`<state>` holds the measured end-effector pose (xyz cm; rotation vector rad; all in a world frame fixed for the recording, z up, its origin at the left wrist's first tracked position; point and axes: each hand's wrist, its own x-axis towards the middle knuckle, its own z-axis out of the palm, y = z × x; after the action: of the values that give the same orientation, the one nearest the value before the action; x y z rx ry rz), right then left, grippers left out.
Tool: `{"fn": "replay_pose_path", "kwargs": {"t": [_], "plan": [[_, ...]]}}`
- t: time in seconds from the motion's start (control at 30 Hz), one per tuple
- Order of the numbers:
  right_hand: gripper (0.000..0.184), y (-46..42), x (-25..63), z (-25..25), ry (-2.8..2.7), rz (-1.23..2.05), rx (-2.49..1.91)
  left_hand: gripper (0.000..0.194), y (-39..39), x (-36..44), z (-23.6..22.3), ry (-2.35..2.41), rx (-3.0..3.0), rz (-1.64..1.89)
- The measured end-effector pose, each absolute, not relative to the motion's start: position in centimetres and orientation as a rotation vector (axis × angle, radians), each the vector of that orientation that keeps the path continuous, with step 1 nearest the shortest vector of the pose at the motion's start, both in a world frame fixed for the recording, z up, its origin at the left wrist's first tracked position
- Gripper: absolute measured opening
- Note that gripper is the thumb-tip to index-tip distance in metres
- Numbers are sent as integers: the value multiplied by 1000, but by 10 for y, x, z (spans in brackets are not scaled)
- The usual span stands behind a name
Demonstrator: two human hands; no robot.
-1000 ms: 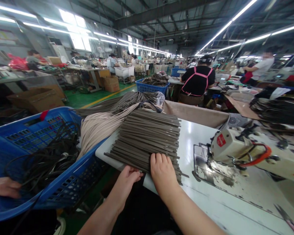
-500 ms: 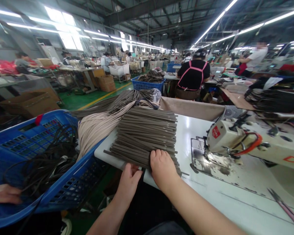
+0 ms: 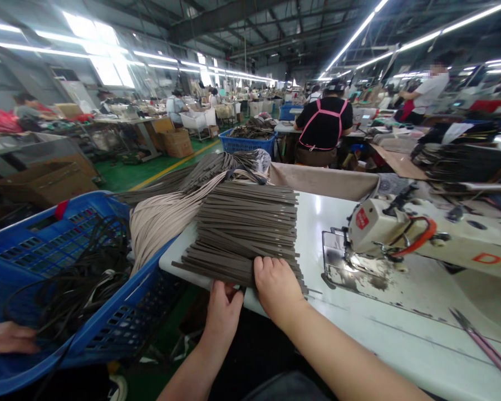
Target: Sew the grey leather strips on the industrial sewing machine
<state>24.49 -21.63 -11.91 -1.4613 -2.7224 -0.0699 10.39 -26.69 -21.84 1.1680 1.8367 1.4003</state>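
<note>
A thick stack of grey-brown strips (image 3: 244, 231) lies on the white table (image 3: 384, 334), its near ends overhanging the table's front edge. My right hand (image 3: 276, 287) rests on top of the near ends, fingers curled over them. Just left of it and below the edge, my left hand (image 3: 224, 311) grips the strips' ends from underneath, fingers closed. A bundle of long beige strips (image 3: 162, 217) drapes off the table's left side beside the stack.
A sewing machine (image 3: 392, 231) stands on the table to the right, pink-handled scissors (image 3: 484, 345) near the right edge. A blue basket (image 3: 45, 262) of dark cords sits at left; another person's hand (image 3: 6, 338) reaches into it. A worker in a pink-strapped apron (image 3: 323, 128) sits beyond.
My left hand has slid right, closer to my right hand, and now grips the strip ends from below. The camera has drifted slightly; the stack stays put.
</note>
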Motion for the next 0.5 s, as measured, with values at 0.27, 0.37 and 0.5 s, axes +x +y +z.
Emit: {"fn": "replay_pose_path", "kwargs": {"t": [0.27, 0.37, 0.5], "plan": [[26, -200, 260, -113, -2642, 117, -1506, 17, -272, 105, -210, 1902, 1417, 1338], [26, -192, 266, -108, -2599, 205, -1538, 18, -273, 108, -202, 1954, 1543, 1260], [24, -186, 274, -97, -2523, 327, -1577, 13, -269, 114, -190, 2022, 1818, 1108]]}}
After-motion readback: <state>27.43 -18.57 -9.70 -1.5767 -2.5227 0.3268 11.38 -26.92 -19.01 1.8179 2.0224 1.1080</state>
